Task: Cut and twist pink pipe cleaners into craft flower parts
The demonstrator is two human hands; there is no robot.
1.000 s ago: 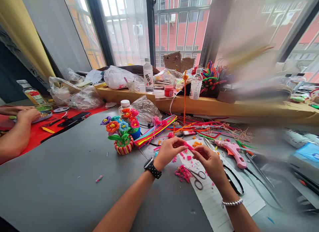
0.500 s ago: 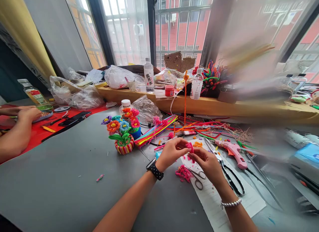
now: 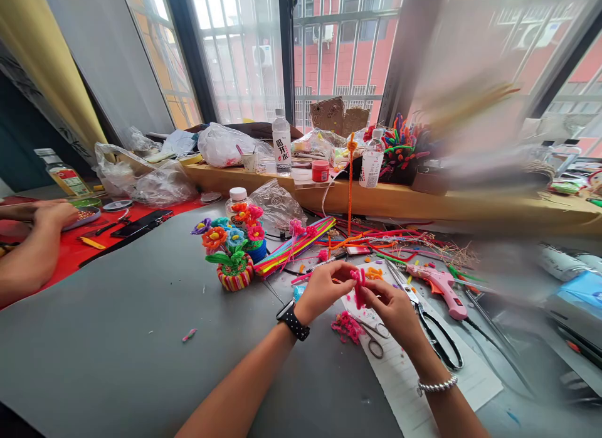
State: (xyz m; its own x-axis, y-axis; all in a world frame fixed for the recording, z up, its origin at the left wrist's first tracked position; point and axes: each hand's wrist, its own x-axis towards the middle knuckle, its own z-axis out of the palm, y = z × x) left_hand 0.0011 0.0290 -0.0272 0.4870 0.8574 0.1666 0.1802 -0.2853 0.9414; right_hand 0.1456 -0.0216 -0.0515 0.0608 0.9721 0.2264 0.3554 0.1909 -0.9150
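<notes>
Between my fingertips is a bent pink pipe cleaner (image 3: 359,290), held above a sheet of lined paper (image 3: 451,397). My left hand (image 3: 324,290), with a dark watch at the wrist, pinches it from the left. From the right, my right hand (image 3: 391,306) pinches it too. Small scissors (image 3: 374,337) lie below the hands, partly on the paper, beside a heap of pink fuzz scraps (image 3: 347,327). Large black-handled shears (image 3: 435,331) rest right of my right hand. An orange pipe-cleaner piece (image 3: 374,273) lies just beyond the fingers.
A pot of pipe-cleaner flowers (image 3: 235,272) stands left of a bundle of coloured pipe cleaners (image 3: 296,246). A pink glue gun (image 3: 444,290) lies to the right. Water bottles (image 3: 281,143) line the ledge. Another person's hand (image 3: 51,213) is at the far left over a red mat.
The pink pipe cleaner has turned between my fingers and now shows as a more upright loop. Both hands have barely shifted.
</notes>
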